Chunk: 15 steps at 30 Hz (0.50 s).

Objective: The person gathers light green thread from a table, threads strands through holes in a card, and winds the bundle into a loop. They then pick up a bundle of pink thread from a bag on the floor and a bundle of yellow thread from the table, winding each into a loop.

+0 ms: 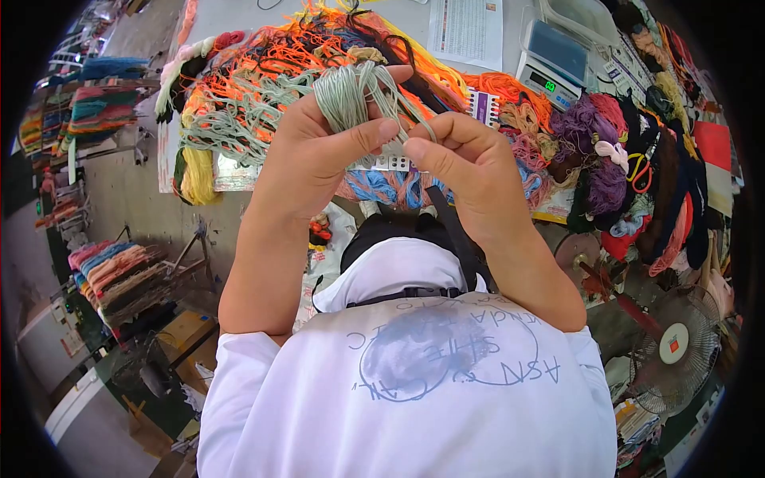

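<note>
A bundle of pale grey-green yarn (343,99) is looped around the fingers of my left hand (323,151), above the front edge of the table. My left thumb presses against the wound strands. Close on its right, my right hand (470,159) has thumb and forefinger pinched on strands of the same yarn. More grey-green yarn (231,127) spreads loosely on the table to the left, over bright orange yarn (263,68). Partly hidden behind my hands is a white card with dark holes (390,162).
A digital scale (550,72) and a printed sheet (466,32) lie at the back of the table (382,17). Purple yarn (586,127) and yellow-handled scissors (640,171) are at the right. A floor fan (673,342) stands lower right; yarn racks (111,275) stand left.
</note>
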{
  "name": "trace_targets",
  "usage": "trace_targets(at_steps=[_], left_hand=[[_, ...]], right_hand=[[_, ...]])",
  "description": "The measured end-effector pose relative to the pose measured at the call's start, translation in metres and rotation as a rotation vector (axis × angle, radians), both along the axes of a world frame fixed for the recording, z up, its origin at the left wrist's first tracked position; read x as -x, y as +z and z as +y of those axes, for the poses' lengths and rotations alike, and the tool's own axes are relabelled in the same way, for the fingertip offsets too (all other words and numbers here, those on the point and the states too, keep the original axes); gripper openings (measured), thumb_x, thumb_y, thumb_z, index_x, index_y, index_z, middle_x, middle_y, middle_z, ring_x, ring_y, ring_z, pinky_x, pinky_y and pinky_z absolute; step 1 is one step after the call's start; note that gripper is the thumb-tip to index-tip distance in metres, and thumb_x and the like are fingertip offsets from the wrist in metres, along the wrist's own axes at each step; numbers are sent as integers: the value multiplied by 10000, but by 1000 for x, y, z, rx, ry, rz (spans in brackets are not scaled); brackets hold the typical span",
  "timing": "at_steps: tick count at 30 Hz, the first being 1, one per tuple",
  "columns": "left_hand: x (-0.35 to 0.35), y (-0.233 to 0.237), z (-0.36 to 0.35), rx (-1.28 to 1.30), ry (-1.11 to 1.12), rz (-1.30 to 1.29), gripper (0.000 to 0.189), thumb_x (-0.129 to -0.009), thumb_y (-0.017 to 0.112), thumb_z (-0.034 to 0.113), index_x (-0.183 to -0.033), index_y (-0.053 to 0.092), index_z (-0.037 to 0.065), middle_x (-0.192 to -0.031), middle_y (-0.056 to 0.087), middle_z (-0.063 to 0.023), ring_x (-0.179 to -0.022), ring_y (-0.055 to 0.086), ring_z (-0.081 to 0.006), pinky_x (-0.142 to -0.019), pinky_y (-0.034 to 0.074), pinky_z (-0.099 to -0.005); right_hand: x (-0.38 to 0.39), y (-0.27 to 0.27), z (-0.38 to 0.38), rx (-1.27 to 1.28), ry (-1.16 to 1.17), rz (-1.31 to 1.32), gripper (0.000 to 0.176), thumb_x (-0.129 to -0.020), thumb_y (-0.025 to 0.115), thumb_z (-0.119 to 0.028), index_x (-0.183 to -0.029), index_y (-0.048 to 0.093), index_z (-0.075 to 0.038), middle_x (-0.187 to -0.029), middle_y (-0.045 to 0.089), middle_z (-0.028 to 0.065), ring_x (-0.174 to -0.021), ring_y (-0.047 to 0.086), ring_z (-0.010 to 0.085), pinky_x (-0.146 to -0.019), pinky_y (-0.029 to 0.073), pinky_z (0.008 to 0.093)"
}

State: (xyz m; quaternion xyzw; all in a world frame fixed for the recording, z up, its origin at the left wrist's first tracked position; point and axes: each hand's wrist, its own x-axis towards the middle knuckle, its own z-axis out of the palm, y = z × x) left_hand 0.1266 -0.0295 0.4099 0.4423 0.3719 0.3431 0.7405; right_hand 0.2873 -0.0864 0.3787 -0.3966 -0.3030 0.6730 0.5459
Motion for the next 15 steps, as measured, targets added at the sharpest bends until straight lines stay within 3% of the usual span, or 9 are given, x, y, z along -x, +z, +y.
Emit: trace_targets(at_steps=[3, 5, 15], left_hand=[[-2, 0, -2, -76, -5, 47, 407, -777, 640, 6, -1169, 537, -33, -1168, 571, -120, -912, 597, -135, -794, 470, -279], [-7, 1, -5, -167, 70, 68, 404, -771, 670, 34, -1157, 560, -9, -901, 643, -23, -780, 574, -63, -713, 457, -217], [1, 4, -5, -93, 9, 39, 397, -769, 686, 65, -1139, 568, -14, -844, 629, 0, -769, 569, -63, -701, 450, -211]], right_hand=[[1, 1, 1, 6, -14, 34, 85, -809, 647, -81, -851, 622, -10, -703, 582, -30, -633, 487, 4, -552, 376, 163], [2, -3, 0, 0, -26, 61, 77, -813, 639, -84, -842, 618, -16, -699, 576, -34, -623, 475, 1, -541, 362, 161], [4, -5, -5, 8, -43, 113, 47, -811, 629, -87, -816, 603, -48, -689, 544, -57, -594, 431, -8, -511, 308, 160]])
